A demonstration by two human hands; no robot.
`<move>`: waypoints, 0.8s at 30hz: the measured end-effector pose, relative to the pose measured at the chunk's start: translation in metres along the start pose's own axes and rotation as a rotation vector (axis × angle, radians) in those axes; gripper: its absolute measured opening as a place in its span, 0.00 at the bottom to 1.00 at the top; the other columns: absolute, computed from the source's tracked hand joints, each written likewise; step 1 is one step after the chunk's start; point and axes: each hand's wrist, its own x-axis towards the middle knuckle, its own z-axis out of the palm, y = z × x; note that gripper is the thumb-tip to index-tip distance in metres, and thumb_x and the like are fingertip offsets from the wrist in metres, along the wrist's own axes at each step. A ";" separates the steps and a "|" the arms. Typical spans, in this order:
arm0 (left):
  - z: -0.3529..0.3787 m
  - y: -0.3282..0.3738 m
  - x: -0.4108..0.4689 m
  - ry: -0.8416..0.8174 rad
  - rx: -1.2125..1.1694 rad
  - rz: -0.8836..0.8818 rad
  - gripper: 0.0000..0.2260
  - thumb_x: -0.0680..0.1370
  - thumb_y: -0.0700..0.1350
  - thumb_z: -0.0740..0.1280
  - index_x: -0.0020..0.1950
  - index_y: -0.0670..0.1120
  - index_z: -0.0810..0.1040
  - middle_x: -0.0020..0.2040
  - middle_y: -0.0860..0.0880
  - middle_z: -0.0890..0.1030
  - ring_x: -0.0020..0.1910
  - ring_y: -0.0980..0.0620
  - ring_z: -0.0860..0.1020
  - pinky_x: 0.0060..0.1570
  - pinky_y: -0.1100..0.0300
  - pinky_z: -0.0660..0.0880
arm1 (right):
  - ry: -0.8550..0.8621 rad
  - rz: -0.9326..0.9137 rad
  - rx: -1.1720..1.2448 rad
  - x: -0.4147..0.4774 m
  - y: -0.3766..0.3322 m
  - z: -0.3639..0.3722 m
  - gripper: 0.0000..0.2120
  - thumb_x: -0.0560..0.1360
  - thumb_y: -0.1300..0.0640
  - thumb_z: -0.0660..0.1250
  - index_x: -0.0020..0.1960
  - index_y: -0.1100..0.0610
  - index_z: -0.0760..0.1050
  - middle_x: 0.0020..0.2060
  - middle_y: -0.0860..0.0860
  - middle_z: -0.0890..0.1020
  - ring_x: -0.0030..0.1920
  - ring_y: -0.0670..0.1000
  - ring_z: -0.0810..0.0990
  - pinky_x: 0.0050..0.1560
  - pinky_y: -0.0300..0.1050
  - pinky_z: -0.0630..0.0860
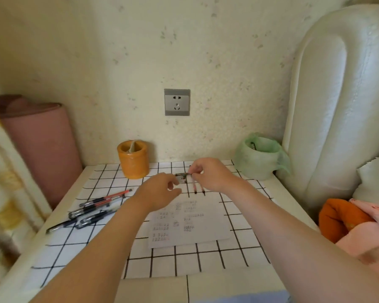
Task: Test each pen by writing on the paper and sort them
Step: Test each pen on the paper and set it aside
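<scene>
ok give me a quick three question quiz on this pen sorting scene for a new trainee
1. Multiple choice: the loose pile of pens lies A) left of the paper B) right of the paper C) on top of the paper.
2. True or false: the right hand rests flat on the paper.
3. Fill in: the container at the back right of the table is ___ in colour.
Key: 1 A. 2 false, it pinches thin pens beyond the paper's far edge. 3 green.
</scene>
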 end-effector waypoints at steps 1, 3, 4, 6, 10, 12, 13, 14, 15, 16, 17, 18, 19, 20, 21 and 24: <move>-0.006 -0.011 -0.009 0.010 -0.004 -0.031 0.12 0.77 0.56 0.67 0.58 0.55 0.77 0.50 0.58 0.77 0.47 0.58 0.76 0.48 0.60 0.75 | -0.036 -0.018 -0.008 0.001 -0.012 0.011 0.07 0.78 0.57 0.66 0.53 0.51 0.82 0.51 0.45 0.83 0.51 0.47 0.81 0.55 0.46 0.79; -0.016 -0.035 -0.026 0.039 -0.006 -0.098 0.10 0.77 0.55 0.66 0.57 0.55 0.76 0.50 0.57 0.77 0.47 0.57 0.76 0.48 0.60 0.75 | -0.095 -0.066 -0.033 0.004 -0.036 0.033 0.08 0.78 0.57 0.66 0.53 0.52 0.83 0.52 0.46 0.84 0.52 0.47 0.81 0.55 0.46 0.78; -0.021 -0.048 -0.035 0.054 0.009 -0.136 0.10 0.78 0.54 0.67 0.57 0.55 0.76 0.50 0.57 0.77 0.48 0.57 0.76 0.48 0.60 0.75 | -0.118 -0.092 -0.048 0.005 -0.046 0.045 0.08 0.78 0.57 0.66 0.54 0.52 0.83 0.53 0.46 0.84 0.53 0.47 0.81 0.56 0.45 0.78; -0.031 -0.073 -0.051 0.064 0.063 -0.206 0.11 0.77 0.54 0.68 0.58 0.55 0.76 0.50 0.57 0.77 0.48 0.58 0.75 0.49 0.60 0.75 | -0.159 -0.148 -0.092 0.007 -0.066 0.070 0.10 0.79 0.57 0.64 0.56 0.51 0.83 0.55 0.46 0.83 0.56 0.47 0.80 0.58 0.44 0.76; -0.049 -0.110 -0.075 0.035 0.124 -0.281 0.11 0.75 0.51 0.71 0.57 0.56 0.76 0.49 0.56 0.76 0.47 0.56 0.75 0.47 0.61 0.74 | -0.244 -0.269 -0.179 0.012 -0.094 0.117 0.14 0.80 0.60 0.62 0.62 0.52 0.80 0.60 0.50 0.82 0.59 0.52 0.79 0.60 0.46 0.75; -0.054 -0.126 -0.085 0.030 0.132 -0.290 0.13 0.74 0.50 0.72 0.57 0.55 0.77 0.51 0.54 0.76 0.50 0.54 0.76 0.51 0.58 0.75 | -0.242 -0.324 -0.235 0.016 -0.103 0.136 0.15 0.79 0.61 0.63 0.64 0.52 0.78 0.59 0.52 0.80 0.58 0.54 0.78 0.57 0.48 0.76; -0.056 -0.134 -0.090 0.024 0.137 -0.293 0.13 0.74 0.49 0.72 0.59 0.54 0.77 0.52 0.53 0.76 0.53 0.53 0.76 0.53 0.57 0.75 | -0.221 -0.349 -0.252 0.018 -0.107 0.144 0.16 0.79 0.60 0.64 0.65 0.53 0.78 0.59 0.53 0.80 0.58 0.55 0.77 0.57 0.50 0.76; -0.057 -0.141 -0.094 0.017 0.146 -0.300 0.14 0.75 0.49 0.71 0.60 0.54 0.78 0.54 0.52 0.76 0.55 0.51 0.75 0.56 0.55 0.75 | -0.199 -0.374 -0.268 0.019 -0.109 0.152 0.16 0.79 0.60 0.64 0.66 0.53 0.77 0.58 0.53 0.80 0.57 0.55 0.77 0.57 0.52 0.76; -0.057 -0.147 -0.097 0.008 0.161 -0.309 0.14 0.76 0.49 0.70 0.61 0.54 0.78 0.56 0.51 0.76 0.57 0.51 0.75 0.57 0.55 0.74 | -0.178 -0.400 -0.299 0.021 -0.110 0.158 0.17 0.79 0.60 0.63 0.66 0.53 0.77 0.57 0.53 0.80 0.57 0.56 0.76 0.57 0.54 0.75; -0.057 -0.152 -0.101 -0.003 0.184 -0.310 0.14 0.77 0.50 0.69 0.62 0.53 0.78 0.57 0.50 0.76 0.57 0.50 0.74 0.57 0.56 0.74 | -0.161 -0.429 -0.349 0.023 -0.110 0.164 0.17 0.79 0.60 0.62 0.67 0.52 0.76 0.57 0.54 0.80 0.57 0.57 0.76 0.57 0.54 0.75; -0.057 -0.155 -0.103 -0.014 0.203 -0.304 0.13 0.78 0.50 0.68 0.63 0.53 0.79 0.57 0.50 0.76 0.56 0.50 0.74 0.56 0.56 0.74 | -0.147 -0.449 -0.415 0.024 -0.110 0.169 0.17 0.79 0.60 0.62 0.66 0.52 0.76 0.57 0.54 0.80 0.58 0.57 0.76 0.58 0.55 0.74; -0.056 -0.157 -0.105 -0.019 0.214 -0.292 0.13 0.78 0.51 0.67 0.62 0.53 0.80 0.58 0.49 0.77 0.55 0.49 0.75 0.56 0.56 0.75 | -0.133 -0.460 -0.483 0.024 -0.109 0.175 0.16 0.80 0.59 0.62 0.66 0.52 0.77 0.58 0.54 0.79 0.59 0.57 0.75 0.59 0.55 0.72; -0.055 -0.158 -0.106 -0.017 0.214 -0.282 0.13 0.78 0.51 0.67 0.62 0.54 0.80 0.57 0.49 0.77 0.55 0.49 0.76 0.55 0.55 0.76 | -0.126 -0.464 -0.534 0.024 -0.109 0.179 0.14 0.81 0.58 0.62 0.64 0.52 0.78 0.58 0.54 0.78 0.59 0.58 0.74 0.60 0.55 0.71; -0.055 -0.159 -0.107 -0.014 0.217 -0.275 0.13 0.78 0.50 0.67 0.61 0.54 0.81 0.57 0.49 0.77 0.54 0.49 0.76 0.54 0.55 0.76 | -0.125 -0.465 -0.562 0.024 -0.109 0.183 0.13 0.81 0.55 0.61 0.63 0.53 0.78 0.58 0.54 0.78 0.60 0.57 0.73 0.61 0.55 0.69; -0.054 -0.159 -0.107 -0.011 0.229 -0.265 0.12 0.78 0.50 0.67 0.61 0.54 0.81 0.57 0.49 0.78 0.53 0.50 0.76 0.53 0.55 0.77 | -0.125 -0.461 -0.566 0.024 -0.109 0.186 0.12 0.82 0.54 0.61 0.61 0.52 0.79 0.57 0.54 0.77 0.60 0.57 0.73 0.61 0.54 0.68; -0.052 -0.162 -0.107 0.033 0.265 -0.252 0.13 0.77 0.49 0.67 0.62 0.55 0.79 0.56 0.50 0.76 0.54 0.51 0.73 0.49 0.60 0.74 | -0.104 -0.422 -0.492 0.028 -0.112 0.187 0.11 0.81 0.52 0.63 0.60 0.51 0.80 0.57 0.52 0.76 0.60 0.55 0.72 0.63 0.53 0.67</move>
